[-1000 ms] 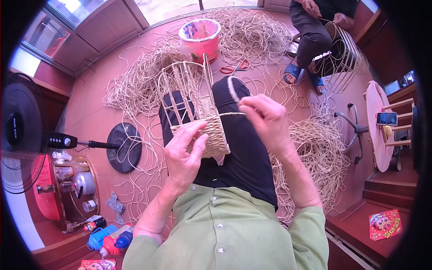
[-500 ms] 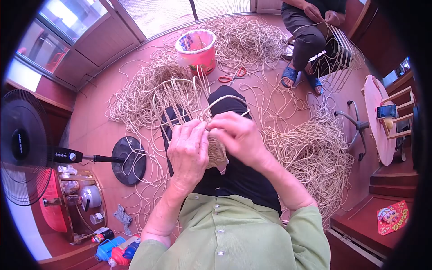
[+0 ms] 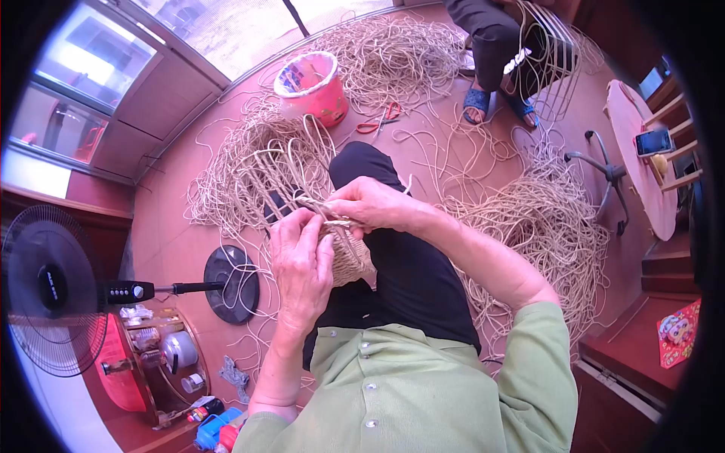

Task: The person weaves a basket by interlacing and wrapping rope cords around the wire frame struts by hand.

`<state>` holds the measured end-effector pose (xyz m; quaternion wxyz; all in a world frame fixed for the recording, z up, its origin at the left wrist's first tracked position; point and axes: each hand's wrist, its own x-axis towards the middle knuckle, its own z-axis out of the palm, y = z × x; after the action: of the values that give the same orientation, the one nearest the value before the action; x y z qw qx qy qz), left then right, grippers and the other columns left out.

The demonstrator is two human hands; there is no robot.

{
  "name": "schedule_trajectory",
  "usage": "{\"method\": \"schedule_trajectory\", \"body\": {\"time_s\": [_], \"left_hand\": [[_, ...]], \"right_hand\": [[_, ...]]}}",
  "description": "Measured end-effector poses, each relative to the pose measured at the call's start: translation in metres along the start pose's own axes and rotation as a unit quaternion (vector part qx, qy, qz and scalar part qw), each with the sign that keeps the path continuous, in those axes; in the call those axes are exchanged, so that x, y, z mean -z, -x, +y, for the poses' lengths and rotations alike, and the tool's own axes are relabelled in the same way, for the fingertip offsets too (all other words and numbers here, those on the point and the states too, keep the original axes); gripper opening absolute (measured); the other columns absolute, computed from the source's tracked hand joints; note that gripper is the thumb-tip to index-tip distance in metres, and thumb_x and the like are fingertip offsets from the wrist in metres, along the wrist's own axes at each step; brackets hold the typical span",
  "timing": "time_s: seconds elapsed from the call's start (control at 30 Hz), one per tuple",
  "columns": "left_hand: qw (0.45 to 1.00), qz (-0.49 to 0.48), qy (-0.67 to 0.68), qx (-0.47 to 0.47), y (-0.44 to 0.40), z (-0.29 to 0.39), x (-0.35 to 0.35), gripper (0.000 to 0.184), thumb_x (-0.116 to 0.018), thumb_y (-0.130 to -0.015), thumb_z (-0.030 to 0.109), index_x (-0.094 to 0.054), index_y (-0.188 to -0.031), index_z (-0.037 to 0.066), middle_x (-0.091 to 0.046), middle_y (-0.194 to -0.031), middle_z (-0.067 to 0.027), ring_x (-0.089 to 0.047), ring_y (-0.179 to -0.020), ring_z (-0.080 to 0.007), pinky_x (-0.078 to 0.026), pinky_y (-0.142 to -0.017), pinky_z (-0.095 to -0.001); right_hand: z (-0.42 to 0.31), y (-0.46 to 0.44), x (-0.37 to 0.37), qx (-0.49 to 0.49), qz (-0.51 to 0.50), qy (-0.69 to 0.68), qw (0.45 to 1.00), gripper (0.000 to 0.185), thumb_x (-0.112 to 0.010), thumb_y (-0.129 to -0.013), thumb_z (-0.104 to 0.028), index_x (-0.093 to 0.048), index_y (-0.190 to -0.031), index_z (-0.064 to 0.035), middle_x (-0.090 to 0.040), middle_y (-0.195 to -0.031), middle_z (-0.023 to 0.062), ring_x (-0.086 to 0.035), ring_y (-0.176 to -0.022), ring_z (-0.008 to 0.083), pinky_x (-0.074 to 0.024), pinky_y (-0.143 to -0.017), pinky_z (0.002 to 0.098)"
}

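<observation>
Basket (image 3: 350, 258) on the lap, partly woven, worked with both hands

Head view: tilted across the thighs of dark trousers (image 3: 423, 294), with the close-woven end toward the green shirt (image 3: 415, 377) and the bare ribs pointing toward the far edge of the floor (image 3: 170, 226). Left hand (image 3: 300, 260): closed on the near-left side of the weave, fingers curled, thumb almost meeting the fingertips. Right hand (image 3: 374, 202): reaching over from the right, fingers bent and nearly closed, pinching cord (image 3: 312, 202) at the border of the weave; exact grip of the fingertips partly hidden. Both hands close together, with a short run of cord between.

Beyond the knees, near the far edge of the floor: pink bucket (image 3: 328, 109) with a pale rim, red-handled scissors (image 3: 384, 121) just beside, and a large tangled heap (image 3: 389, 60) of cord behind. Along the right side of the floor: second heap (image 3: 540, 249), loosely coiled. Toward the far right corner: blue slippers (image 3: 476, 104) and dark trouser legs of another person, next to an openwork frame (image 3: 559, 60). At the left edge: black fan (image 3: 54, 287), with a round base (image 3: 232, 284) crossed by loose strands.
</observation>
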<state>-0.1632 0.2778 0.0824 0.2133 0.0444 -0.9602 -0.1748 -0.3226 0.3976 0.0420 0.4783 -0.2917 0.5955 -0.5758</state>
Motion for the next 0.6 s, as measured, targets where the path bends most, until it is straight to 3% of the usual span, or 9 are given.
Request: {"method": "schedule_trajectory", "body": {"time_s": [0.13,0.23,0.33,0.37,0.4,0.5,0.53,0.57,0.6], "left_hand": [[1.0,0.001,0.017,0.0,0.001,0.002,-0.002,0.031,-0.063,-0.09,0.003,-0.066,-0.12,-0.006,-0.06,-0.121,-0.0162,-0.056,-0.114,-0.0329,-0.045,-0.1,-0.0413],[0.998,0.023,0.059,-0.011,0.004,-0.01,-0.004,0.032,-0.064,-0.09,0.001,-0.067,-0.122,-0.001,-0.062,-0.118,-0.0166,-0.059,-0.109,-0.0337,-0.047,-0.097,-0.0418],[0.977,0.172,0.123,0.02,-0.005,-0.019,0.011,0.037,-0.063,-0.092,-0.003,-0.067,-0.128,0.003,-0.066,-0.122,-0.0127,-0.064,-0.1,-0.0218,-0.051,-0.083,-0.0315],[0.969,0.207,0.132,0.024,-0.011,-0.02,0.018,0.039,-0.063,-0.091,-0.003,-0.066,-0.129,0.004,-0.067,-0.121,-0.012,-0.064,-0.1,-0.0198,-0.051,-0.081,-0.0303],[0.972,0.186,0.141,0.004,-0.023,-0.012,0.023,0.039,-0.063,-0.091,-0.003,-0.066,-0.13,0.004,-0.068,-0.118,-0.0115,-0.064,-0.099,-0.0189,-0.051,-0.08,-0.03],[0.981,0.112,0.155,-0.016,-0.039,-0.001,0.036,0.041,-0.062,-0.092,-0.004,-0.065,-0.132,0.004,-0.07,-0.112,-0.0094,-0.064,-0.097,-0.0157,-0.05,-0.08,-0.0293],[0.985,0.077,0.155,-0.002,-0.037,-0.005,0.04,0.042,-0.061,-0.092,-0.004,-0.064,-0.134,0.004,-0.071,-0.112,-0.0083,-0.063,-0.098,-0.0143,-0.05,-0.082,-0.0292],[0.987,0.042,0.157,0.011,-0.036,-0.009,0.042,0.043,-0.061,-0.093,-0.005,-0.064,-0.135,0.004,-0.072,-0.111,-0.0073,-0.062,-0.098,-0.0129,-0.049,-0.083,-0.0291],[0.994,0.022,0.108,-0.016,-0.029,-0.017,0.043,0.046,-0.061,-0.092,-0.006,-0.062,-0.137,0.004,-0.074,-0.108,-0.0063,-0.064,-0.101,-0.015,-0.049,-0.087,-0.0314]], "right_hand": [[0.013,-0.01,0.003,0.014,-0.041,-0.128,0.991,0.024,-0.065,-0.101,-0.025,-0.077,-0.111,-0.0073,-0.063,-0.074,-0.0067,-0.053,-0.055,0.0007,-0.0428,-0.05,0.0182],[0.012,-0.008,0.0,0.082,0.025,-0.049,0.995,0.023,-0.067,-0.099,-0.025,-0.077,-0.105,-0.0059,-0.065,-0.074,-0.0048,-0.057,-0.061,0.0026,-0.0476,-0.056,0.0209],[0.032,0.004,0.048,0.262,0.26,0.129,0.92,0.022,-0.059,-0.101,-0.023,-0.07,-0.098,-0.0045,-0.071,-0.094,0.0051,-0.069,-0.076,0.0131,-0.0534,-0.072,0.0285],[0.007,0.04,0.059,0.292,0.264,-0.068,0.917,0.032,-0.046,-0.103,-0.026,-0.068,-0.106,-0.0033,-0.07,-0.102,0.0085,-0.068,-0.08,0.0146,-0.0549,-0.073,0.0311],[0.003,0.067,0.084,0.318,0.342,0.021,0.884,0.032,-0.046,-0.106,-0.029,-0.07,-0.106,-0.007,-0.071,-0.103,0.0062,-0.068,-0.092,0.0118,-0.0499,-0.076,0.0275],[0.0,0.178,0.162,0.357,0.467,-0.169,0.791,0.034,-0.042,-0.108,-0.017,-0.064,-0.125,0.0029,-0.07,-0.115,0.0124,-0.066,-0.107,0.0201,-0.0553,-0.091,0.0344],[0.046,0.248,0.247,0.426,0.181,-0.355,0.812,0.026,-0.048,-0.106,-0.01,-0.063,-0.121,0.0032,-0.069,-0.111,0.0142,-0.067,-0.105,0.0205,-0.0579,-0.089,0.0323],[0.064,0.304,0.279,0.319,0.614,-0.335,0.64,0.019,-0.053,-0.103,-0.007,-0.064,-0.115,0.0028,-0.067,-0.099,0.0103,-0.064,-0.083,0.0154,-0.0575,-0.078,0.0274],[0.114,0.392,0.341,0.322,0.673,-0.313,0.588,0.021,-0.05,-0.103,-0.008,-0.064,-0.115,0.002,-0.067,-0.098,0.0101,-0.061,-0.079,0.0144,-0.0538,-0.073,0.0258]]}}
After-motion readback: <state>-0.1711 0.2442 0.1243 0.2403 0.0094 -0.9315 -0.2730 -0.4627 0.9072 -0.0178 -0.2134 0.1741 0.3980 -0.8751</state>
